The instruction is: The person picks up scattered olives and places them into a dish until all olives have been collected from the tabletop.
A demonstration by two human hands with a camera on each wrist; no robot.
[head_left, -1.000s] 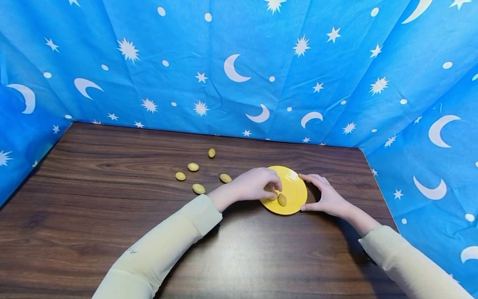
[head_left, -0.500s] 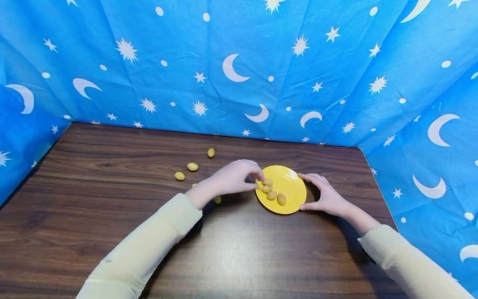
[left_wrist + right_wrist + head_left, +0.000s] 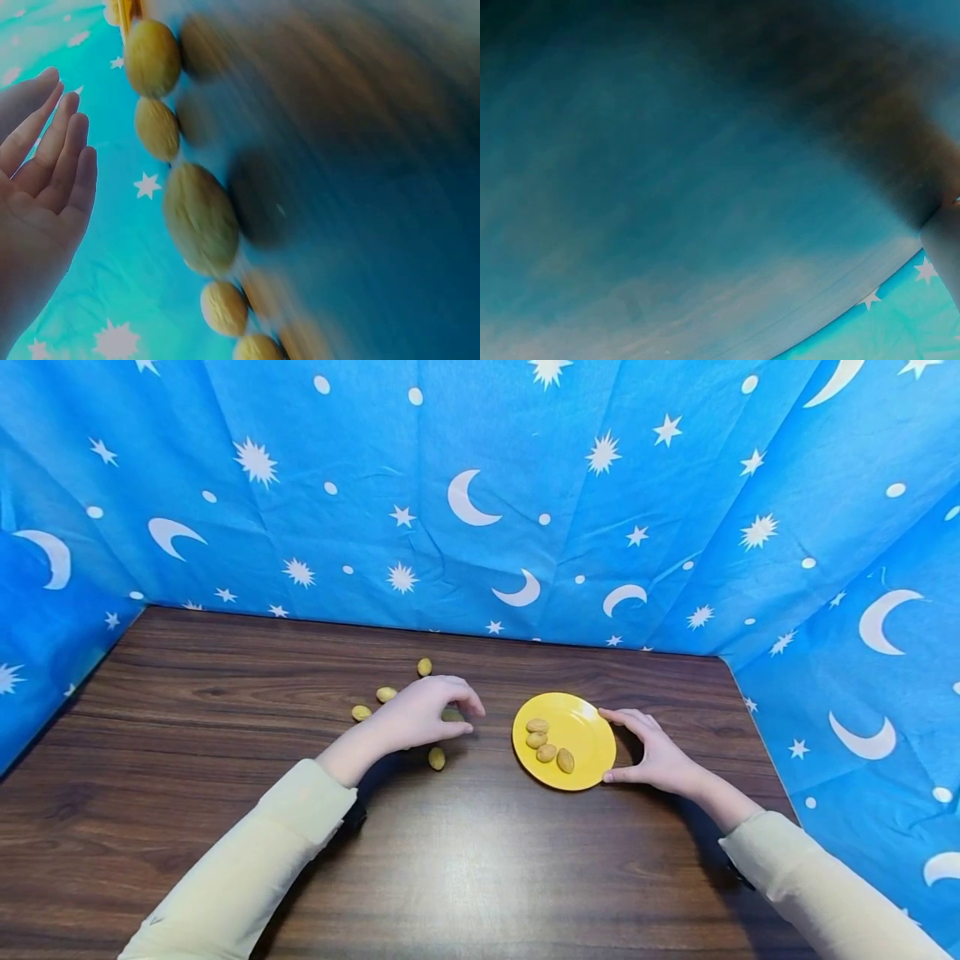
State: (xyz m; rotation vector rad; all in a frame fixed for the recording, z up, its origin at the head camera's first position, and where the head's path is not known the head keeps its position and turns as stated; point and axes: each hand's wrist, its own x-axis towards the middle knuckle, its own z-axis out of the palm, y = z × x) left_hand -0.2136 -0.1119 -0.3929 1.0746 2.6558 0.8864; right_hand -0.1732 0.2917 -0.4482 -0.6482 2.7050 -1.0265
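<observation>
My left hand [image 3: 420,714] hovers over the loose oval yellow-brown nuts, thumb and fingers parted. Past its thumb one nut [image 3: 452,716] shows partly, shaded under the palm. In the left wrist view the left hand [image 3: 45,172] has straight fingers and nothing in it, beside a row of nuts [image 3: 201,217]. At the right side of a small round yellow plate [image 3: 592,727], my right hand [image 3: 656,756] holds the rim between thumb and fingertips. Several ridged oval nuts [image 3: 537,739] lie on the plate's left and front part. The right wrist view shows mostly blurred tabletop.
More loose nuts [image 3: 362,713] lie left of the left hand, one nut [image 3: 424,667] behind it and another nut [image 3: 437,758] in front. The dark wooden table [image 3: 480,860] meets a blue cloth [image 3: 390,460] with white moons and stars at its back and sides.
My left hand has left the plate and moved left over the loose nuts. Several nuts on the plate have come into view. The right hand has stayed at the plate's rim.
</observation>
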